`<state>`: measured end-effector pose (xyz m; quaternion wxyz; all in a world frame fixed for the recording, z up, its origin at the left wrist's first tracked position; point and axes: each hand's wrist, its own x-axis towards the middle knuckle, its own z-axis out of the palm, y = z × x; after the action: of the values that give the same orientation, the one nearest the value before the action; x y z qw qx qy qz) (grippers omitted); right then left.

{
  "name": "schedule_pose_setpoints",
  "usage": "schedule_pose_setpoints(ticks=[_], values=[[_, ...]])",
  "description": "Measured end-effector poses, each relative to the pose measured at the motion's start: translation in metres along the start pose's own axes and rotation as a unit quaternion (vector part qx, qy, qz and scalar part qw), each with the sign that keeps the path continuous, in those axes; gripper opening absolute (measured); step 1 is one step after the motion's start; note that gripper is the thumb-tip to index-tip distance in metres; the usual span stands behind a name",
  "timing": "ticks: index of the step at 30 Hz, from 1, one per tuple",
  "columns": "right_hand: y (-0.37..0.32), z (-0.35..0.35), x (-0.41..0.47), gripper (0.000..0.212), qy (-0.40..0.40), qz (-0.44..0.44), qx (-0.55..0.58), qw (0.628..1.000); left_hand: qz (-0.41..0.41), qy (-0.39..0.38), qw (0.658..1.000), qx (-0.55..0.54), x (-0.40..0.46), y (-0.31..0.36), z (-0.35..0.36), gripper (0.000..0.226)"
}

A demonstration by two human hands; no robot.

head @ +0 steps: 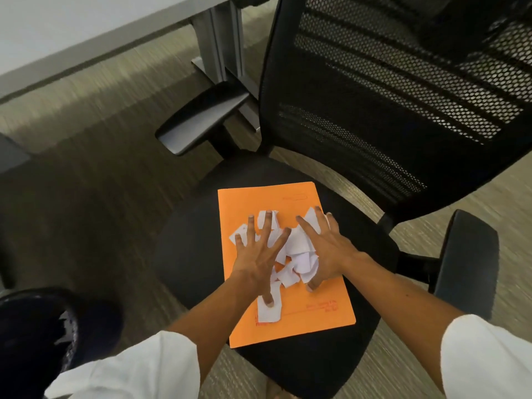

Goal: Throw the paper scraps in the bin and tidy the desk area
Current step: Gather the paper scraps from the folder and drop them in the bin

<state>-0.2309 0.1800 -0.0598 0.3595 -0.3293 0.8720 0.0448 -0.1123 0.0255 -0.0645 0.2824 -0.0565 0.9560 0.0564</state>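
Observation:
Several white paper scraps lie heaped on an orange folder, which rests flat on the black seat of an office chair. My left hand lies on the left part of the heap with fingers spread straight, its thumb pressing a strip near the folder's lower edge. My right hand presses the right part of the heap, fingers also spread. A dark bin with white scraps inside stands at the lower left on the floor.
The chair's mesh backrest rises at the upper right, its armrests on either side. A grey desk leg and the white desk edge stand at the top left. Carpet surrounds the chair.

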Motion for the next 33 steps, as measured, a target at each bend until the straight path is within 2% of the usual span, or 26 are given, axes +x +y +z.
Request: schedule_pose_setpoints(ticks=[5, 10, 13, 17, 20, 23, 28, 31, 33], values=[[-0.002, 0.012, 0.012, 0.142, 0.005, -0.003, 0.007, 1.0, -0.007, -0.057, 0.998, -0.008, 0.012, 0.008, -0.006, 0.147], [-0.008, 0.019, 0.012, 0.108, 0.013, -0.009, -0.029, 0.999, -0.012, -0.088, 0.996, 0.028, 0.021, 0.01, -0.004, 0.135], [-0.014, 0.019, 0.004, 0.081, 0.031, -0.02, -0.017, 0.999, 0.003, -0.09, 0.995, 0.04, 0.022, 0.012, -0.004, 0.12], [-0.027, 0.023, -0.011, 0.053, 0.071, -0.019, -0.022, 0.997, 0.009, -0.032, 0.999, -0.007, 0.013, 0.014, -0.002, 0.079], [-0.032, 0.027, -0.019, 0.047, 0.087, -0.007, -0.038, 0.995, 0.014, 0.021, 0.998, -0.056, 0.005, 0.015, 0.003, 0.048], [-0.031, 0.029, -0.023, 0.041, 0.095, 0.002, -0.055, 0.994, 0.041, 0.049, 0.997, -0.054, -0.003, 0.014, 0.006, 0.031], [-0.02, 0.044, -0.023, 0.04, 0.125, 0.004, -0.009, 0.992, 0.073, 0.081, 0.992, -0.062, -0.004, 0.012, 0.016, 0.026], [-0.015, 0.047, -0.024, 0.032, 0.179, 0.038, 0.104, 0.978, 0.062, 0.109, 0.985, -0.118, -0.002, 0.013, 0.018, 0.024], [-0.016, 0.048, -0.025, 0.017, 0.229, 0.081, 0.203, 0.949, 0.043, 0.134, 0.973, -0.183, -0.002, 0.012, 0.018, 0.029]])
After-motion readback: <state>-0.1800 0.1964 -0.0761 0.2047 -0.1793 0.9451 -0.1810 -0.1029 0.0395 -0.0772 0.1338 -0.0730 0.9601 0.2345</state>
